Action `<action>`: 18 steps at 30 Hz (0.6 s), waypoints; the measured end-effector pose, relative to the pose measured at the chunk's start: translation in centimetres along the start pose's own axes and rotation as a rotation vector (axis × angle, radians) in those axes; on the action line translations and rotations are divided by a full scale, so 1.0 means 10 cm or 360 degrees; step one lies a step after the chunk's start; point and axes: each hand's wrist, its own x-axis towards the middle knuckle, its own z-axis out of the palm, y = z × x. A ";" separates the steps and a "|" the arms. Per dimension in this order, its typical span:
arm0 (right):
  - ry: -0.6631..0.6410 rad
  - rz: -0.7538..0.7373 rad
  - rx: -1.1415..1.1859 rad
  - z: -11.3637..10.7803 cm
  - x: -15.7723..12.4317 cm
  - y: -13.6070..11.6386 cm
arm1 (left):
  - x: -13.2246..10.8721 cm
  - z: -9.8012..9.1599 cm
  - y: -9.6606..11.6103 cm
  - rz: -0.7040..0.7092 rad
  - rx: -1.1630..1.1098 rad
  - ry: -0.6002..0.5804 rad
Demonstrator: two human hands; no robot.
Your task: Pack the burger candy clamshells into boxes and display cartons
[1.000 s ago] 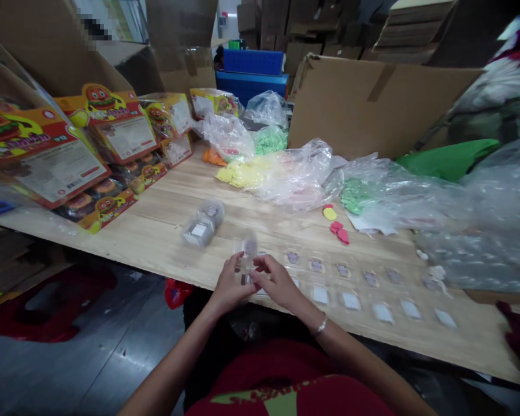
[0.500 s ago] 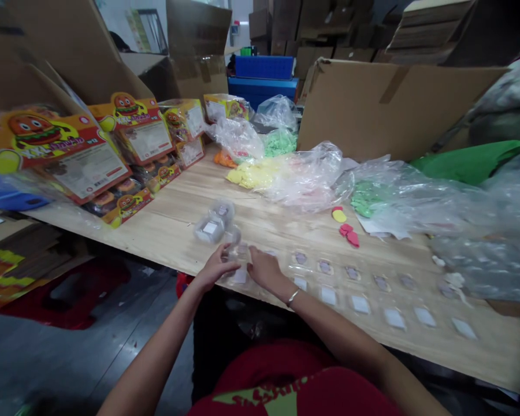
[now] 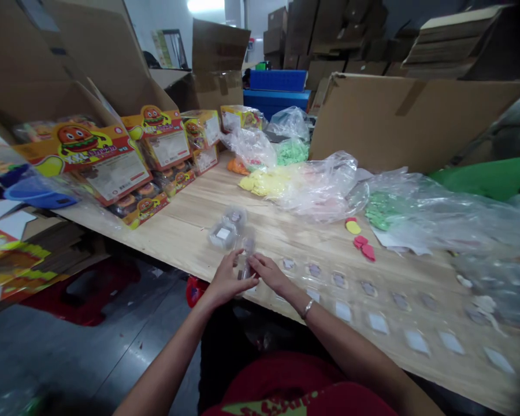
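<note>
A clear plastic container (image 3: 245, 248) stands tilted between my hands near the table's front edge. My left hand (image 3: 227, 278) curls around its near left side, thumb toward the right. My right hand (image 3: 268, 273) pinches its right side with bent fingers. Just beyond lie closed clear containers (image 3: 223, 233) with a white label on one. To the right, open clear trays (image 3: 338, 281) run along the front of the table in two rows, grey pieces in the far row and white cards in the near one.
Burger-printed display boxes (image 3: 108, 167) line the left side. Bags of yellow pieces (image 3: 268, 182) and green pieces (image 3: 381, 209) lie at the back and right. Red pieces (image 3: 364, 248) rest on the wooden table (image 3: 186, 231). A large carton (image 3: 416, 121) stands behind.
The container between my hands has been tipped up from lying flat, and my left thumb has swung across in front. The whole view has shifted slightly.
</note>
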 end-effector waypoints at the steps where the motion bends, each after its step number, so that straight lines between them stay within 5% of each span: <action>1: -0.0040 0.0021 0.0067 0.03 0.03 0.00 | -0.04 -0.02 0.01 -0.0017 -0.0047 -0.0013; 8: -0.0108 0.0159 0.0181 0.13 0.05 -0.10 | -0.14 -0.17 -0.06 -0.0181 -0.0552 -0.0049; 14: 0.0197 0.0614 0.0118 0.30 0.17 -0.20 | -0.15 -0.31 -0.18 -0.0203 -0.0577 0.0128; 18: 0.0252 0.0696 0.0093 0.39 0.22 -0.16 | -0.07 -0.38 -0.31 -0.0219 -0.0556 -0.0049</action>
